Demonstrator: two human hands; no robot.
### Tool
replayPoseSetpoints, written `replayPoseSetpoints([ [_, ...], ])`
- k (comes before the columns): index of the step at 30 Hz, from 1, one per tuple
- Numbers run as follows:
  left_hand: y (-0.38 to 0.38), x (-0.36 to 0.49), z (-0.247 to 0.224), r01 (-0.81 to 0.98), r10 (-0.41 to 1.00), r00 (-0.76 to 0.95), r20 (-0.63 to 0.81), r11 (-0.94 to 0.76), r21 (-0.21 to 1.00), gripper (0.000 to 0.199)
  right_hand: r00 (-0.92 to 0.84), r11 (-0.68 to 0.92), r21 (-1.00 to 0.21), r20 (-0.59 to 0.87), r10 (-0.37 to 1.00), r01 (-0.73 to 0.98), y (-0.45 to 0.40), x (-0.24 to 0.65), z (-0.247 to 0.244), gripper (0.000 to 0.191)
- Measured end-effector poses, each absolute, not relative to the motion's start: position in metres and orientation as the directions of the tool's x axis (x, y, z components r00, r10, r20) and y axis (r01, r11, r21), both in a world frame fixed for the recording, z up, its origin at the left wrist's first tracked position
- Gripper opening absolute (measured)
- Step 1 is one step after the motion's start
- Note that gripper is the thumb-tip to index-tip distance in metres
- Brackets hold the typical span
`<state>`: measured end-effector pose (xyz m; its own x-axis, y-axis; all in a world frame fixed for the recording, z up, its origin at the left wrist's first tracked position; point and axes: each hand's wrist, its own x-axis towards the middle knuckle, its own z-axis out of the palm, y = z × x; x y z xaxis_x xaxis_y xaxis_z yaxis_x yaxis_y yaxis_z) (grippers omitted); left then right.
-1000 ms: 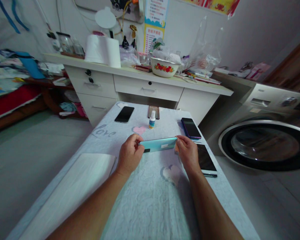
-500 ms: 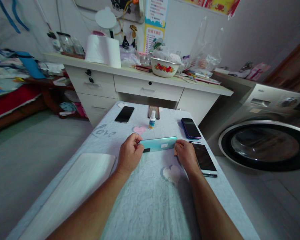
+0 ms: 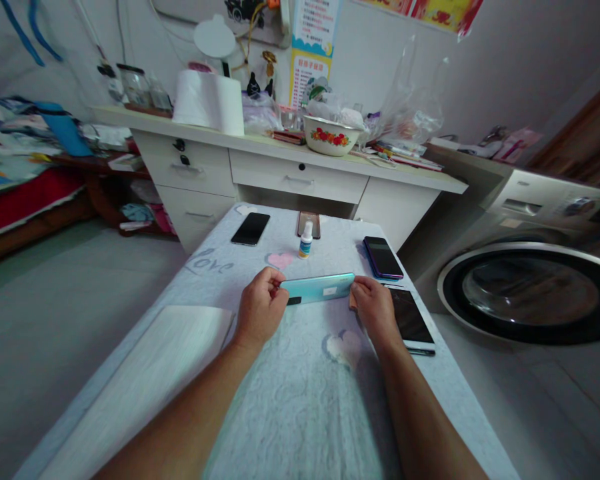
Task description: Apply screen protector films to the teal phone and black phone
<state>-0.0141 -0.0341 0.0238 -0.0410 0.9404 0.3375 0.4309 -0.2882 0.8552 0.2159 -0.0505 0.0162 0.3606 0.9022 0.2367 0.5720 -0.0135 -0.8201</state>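
A light teal phone (image 3: 313, 289) is tilted up on its long side above the table, its back toward me. My left hand (image 3: 264, 303) is closed on its left end, by the dark camera strip. At the other end, my right hand (image 3: 374, 305) pinches the phone's corner and edge. A small orange-brown piece (image 3: 353, 302) shows under the right fingers; its kind I cannot make out. Beyond the phone stands a small white spray bottle (image 3: 305, 241) with a blue and yellow label. The phone's front side is hidden.
Around the cloth-covered table (image 3: 300, 413) lie a black phone (image 3: 251, 229), a brown phone case (image 3: 316, 217), a purple-edged phone (image 3: 383, 257), a white tablet (image 3: 411, 317) and a pale folded cloth or board (image 3: 180, 347). Behind is a white desk (image 3: 275, 175); a washing machine (image 3: 530, 240) stands right.
My right hand has shifted very slightly at the phone's right end. The phone stays between both hands, and the view has moved a little.
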Motion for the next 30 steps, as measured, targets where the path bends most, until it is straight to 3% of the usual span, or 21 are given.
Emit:
replayPoseSetpoints([
  [9,-0.0354,-0.0136,0.0265,0.447,0.939,-0.036,0.341,-0.290,0.846,0.011,0.423,0.034,-0.885,0.255,0.870,0.464,-0.0497,0.2138,0.0158,0.040],
  [21,-0.0339,-0.0145,0.0211,0.441,0.936,-0.018,0.352,-0.309,0.843,0.011,0.320,-0.024,-0.832,0.186,0.929,0.555,-0.0519,0.2140,0.0192,0.029],
  [30,-0.0350,-0.0139,0.0242,0.473,0.926,-0.007,0.378,-0.329,0.817,0.009,0.322,-0.016,-0.812,0.214,0.922,0.584,-0.0507,0.2151,0.0174,0.029],
])
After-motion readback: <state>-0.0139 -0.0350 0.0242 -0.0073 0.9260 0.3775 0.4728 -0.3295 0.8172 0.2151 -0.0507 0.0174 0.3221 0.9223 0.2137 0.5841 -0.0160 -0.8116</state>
